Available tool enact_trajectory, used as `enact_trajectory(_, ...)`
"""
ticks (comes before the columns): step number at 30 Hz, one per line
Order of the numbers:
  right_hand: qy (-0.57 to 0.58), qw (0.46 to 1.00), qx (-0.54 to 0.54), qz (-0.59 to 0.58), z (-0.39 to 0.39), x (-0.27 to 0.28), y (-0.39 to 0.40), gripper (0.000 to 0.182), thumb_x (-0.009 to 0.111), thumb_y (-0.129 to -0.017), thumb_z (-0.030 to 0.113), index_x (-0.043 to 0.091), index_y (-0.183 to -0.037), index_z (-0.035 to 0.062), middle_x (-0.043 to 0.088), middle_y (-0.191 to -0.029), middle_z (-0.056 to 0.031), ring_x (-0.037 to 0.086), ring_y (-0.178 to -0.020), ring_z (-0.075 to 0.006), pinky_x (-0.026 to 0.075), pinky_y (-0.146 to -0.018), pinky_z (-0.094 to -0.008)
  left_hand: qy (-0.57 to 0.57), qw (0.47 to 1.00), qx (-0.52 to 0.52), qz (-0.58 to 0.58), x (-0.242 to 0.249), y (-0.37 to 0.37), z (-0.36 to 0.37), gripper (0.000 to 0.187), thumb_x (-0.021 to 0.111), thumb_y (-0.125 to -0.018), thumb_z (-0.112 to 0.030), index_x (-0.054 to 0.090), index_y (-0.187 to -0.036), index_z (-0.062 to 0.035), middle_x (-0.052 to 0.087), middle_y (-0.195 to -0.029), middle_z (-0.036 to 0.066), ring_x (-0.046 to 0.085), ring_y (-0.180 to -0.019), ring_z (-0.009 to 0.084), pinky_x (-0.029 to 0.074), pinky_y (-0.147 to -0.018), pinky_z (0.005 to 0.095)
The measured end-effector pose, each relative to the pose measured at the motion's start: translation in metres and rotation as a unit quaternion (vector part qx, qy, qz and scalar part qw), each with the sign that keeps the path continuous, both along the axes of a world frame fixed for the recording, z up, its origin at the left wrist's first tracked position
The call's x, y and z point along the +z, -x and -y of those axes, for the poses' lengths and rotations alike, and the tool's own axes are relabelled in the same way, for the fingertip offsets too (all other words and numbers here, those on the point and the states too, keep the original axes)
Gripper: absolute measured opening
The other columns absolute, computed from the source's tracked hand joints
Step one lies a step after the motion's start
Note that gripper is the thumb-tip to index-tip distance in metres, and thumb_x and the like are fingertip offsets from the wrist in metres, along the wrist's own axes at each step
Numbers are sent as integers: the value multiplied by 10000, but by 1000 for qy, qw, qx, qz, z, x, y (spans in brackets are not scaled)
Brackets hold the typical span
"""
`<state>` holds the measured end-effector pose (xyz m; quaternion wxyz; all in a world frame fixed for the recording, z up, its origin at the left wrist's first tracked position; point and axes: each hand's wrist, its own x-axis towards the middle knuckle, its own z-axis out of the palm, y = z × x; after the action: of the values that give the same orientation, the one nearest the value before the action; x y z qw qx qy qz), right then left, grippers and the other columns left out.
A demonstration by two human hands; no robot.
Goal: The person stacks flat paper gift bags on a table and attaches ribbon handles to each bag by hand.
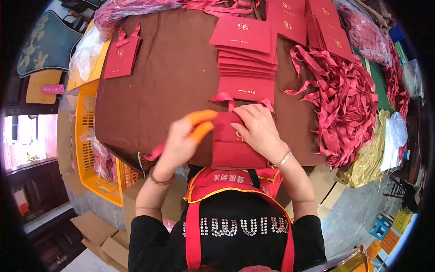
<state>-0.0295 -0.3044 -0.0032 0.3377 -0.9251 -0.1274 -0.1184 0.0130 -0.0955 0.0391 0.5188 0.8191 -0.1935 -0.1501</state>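
Observation:
In the head view a red paper bag [235, 154] with gold print lies at the table's near edge. My right hand [260, 131], with a bracelet at the wrist, grips it near its top edge, thumb on its face and fingertips by the ribbon. A red ribbon [223, 97] loops above that edge. My left hand [181, 136] is curled just left of the bag, two fingers wearing orange finger covers. A loose red ribbon [157, 152] trails from under this hand, which seems closed on it; the palm is hidden. Beyond the bag lies an overlapping stack of similar red bags [247, 63].
A large heap of red ribbons [342, 99] lies to the right on the brown tablecloth [167, 68]. One bag with ribbon handles [122, 56] lies far left. More red bags [326, 22] stand at the back right. A yellow plastic crate [86, 167] is left of the table.

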Motion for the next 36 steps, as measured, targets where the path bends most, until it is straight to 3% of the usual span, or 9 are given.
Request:
enact_trajectory(2,71,997,-21,-27,-4,-1,3,312,681,-760,160,602,-1044,59,588,-957,-82,521,-918,-261,406,-831,-374,25,999,-26,-39,-23,10,10,204,581,-869,-31,612,-1066,11,661,-962,87,638,-846,181,491,-780,272)
enact_trajectory(4,71,996,-22,-42,-6,3,7,306,685,-754,160,604,-1032,62,576,-925,-74,515,-917,-257,398,-827,-378,-31,995,-9,91,-37,15,12,152,591,-851,-21,618,-998,5,659,-953,121,649,-827,257,505,-777,303)
enact_trajectory(7,63,996,-20,-60,-8,5,12,286,688,-750,159,606,-1007,63,551,-873,-68,516,-900,-251,398,-802,-382,-96,989,0,114,-42,18,9,124,637,-802,-35,632,-925,-20,653,-914,118,632,-819,284,495,-751,336)
enact_trajectory(11,-30,992,4,-123,-8,-1,23,249,679,-763,140,605,-982,46,570,-889,-93,564,-857,-264,441,-746,-372,-131,951,-41,277,-50,25,7,170,706,-707,-83,667,-872,-73,596,-809,39,552,-787,230,398,-688,334)
enact_trajectory(16,-109,976,5,-190,-6,-2,28,238,655,-789,96,587,-1000,9,654,-921,-143,638,-821,-288,496,-705,-330,-129,947,-36,291,-56,35,5,179,713,-698,-77,664,-870,-81,579,-797,28,531,-760,229,383,-673,337)
enact_trajectory(19,-172,935,-22,-309,-5,13,22,251,646,-801,81,574,-1027,-2,671,-925,-134,652,-808,-206,491,-717,-292,-113,951,-11,289,-58,38,5,176,715,-695,-78,658,-862,-78,580,-784,34,528,-753,231,375,-667,341)
enact_trajectory(28,-263,891,8,-369,-1,6,24,212,617,-828,57,584,-1022,-21,659,-906,-68,606,-868,-104,477,-759,-239,-153,937,-33,314,-53,41,6,136,708,-705,-80,630,-816,-63,569,-756,48,515,-732,240,351,-664,360)
enact_trajectory(35,-293,880,15,-373,-2,0,27,240,602,-840,56,593,-1062,-36,654,-965,-86,602,-892,-117,474,-787,-247,-146,944,-33,294,-49,42,4,123,699,-708,-86,626,-806,-71,561,-734,44,512,-716,239,339,-655,359)
enact_trajectory(36,-289,884,18,-366,-1,0,27,260,604,-831,78,600,-1069,-27,658,-971,-129,628,-907,-178,488,-791,-285,-150,941,-34,302,-49,43,5,125,701,-704,-86,627,-804,-73,561,-729,42,513,-712,239,341,-657,359)
